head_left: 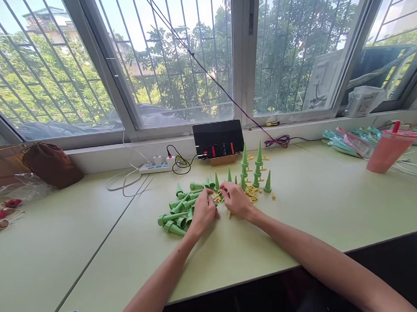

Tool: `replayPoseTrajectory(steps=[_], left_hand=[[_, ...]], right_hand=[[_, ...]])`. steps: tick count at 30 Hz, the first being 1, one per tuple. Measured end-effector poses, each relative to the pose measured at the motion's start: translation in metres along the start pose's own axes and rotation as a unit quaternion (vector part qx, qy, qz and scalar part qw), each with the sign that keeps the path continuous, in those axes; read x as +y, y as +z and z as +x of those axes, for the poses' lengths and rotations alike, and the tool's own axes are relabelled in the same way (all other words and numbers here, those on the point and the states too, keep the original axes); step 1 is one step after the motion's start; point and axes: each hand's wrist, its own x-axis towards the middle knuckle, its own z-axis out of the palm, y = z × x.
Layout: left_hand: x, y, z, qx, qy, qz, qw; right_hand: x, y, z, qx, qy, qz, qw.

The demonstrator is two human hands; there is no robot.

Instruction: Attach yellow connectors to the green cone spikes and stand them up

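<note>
Green plastic cones point(173, 217) lie in a loose heap beside my left hand point(204, 209), whose fingers are bent at the heap's right edge; what they hold, if anything, is hidden. My right hand point(236, 199) is just to the right, its fingers pinched together over small yellow pieces, the thing between them too small to name. A pile of yellow parts point(253, 192) lies right of that hand. Behind it rise stacked green cones point(257, 168) with yellow pieces sticking out sideways. A single green cone point(267, 182) stands upright at their right.
A dark tablet point(218, 133) with a phone leans by the windowsill. Left of it are a power strip point(156, 166) and cables. A brown bag point(51, 165) lies far left. On the right are a pink cup point(390, 150) and bagged items point(351, 141).
</note>
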Motion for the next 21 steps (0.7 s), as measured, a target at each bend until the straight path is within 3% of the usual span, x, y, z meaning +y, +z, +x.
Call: replayPoseTrajectory(steps=[5,11,21], left_hand=[[-0.0009,0.001,0.0015,0.001,-0.004,-0.013,1.0],[-0.0049,0.0001,0.0053,0.044,0.035,0.031,0.998],[-0.007,0.0011,0.0065,0.069,0.07,0.05,0.994]], right_hand=[[0.0019,0.0019,-0.0009,-0.015,-0.005,-0.002,1.0],[0.0007,0.0009,-0.0014,-0.022,-0.008,0.006,1.0],[0.0003,0.0008,-0.0009,-0.028,-0.015,0.019,0.999]])
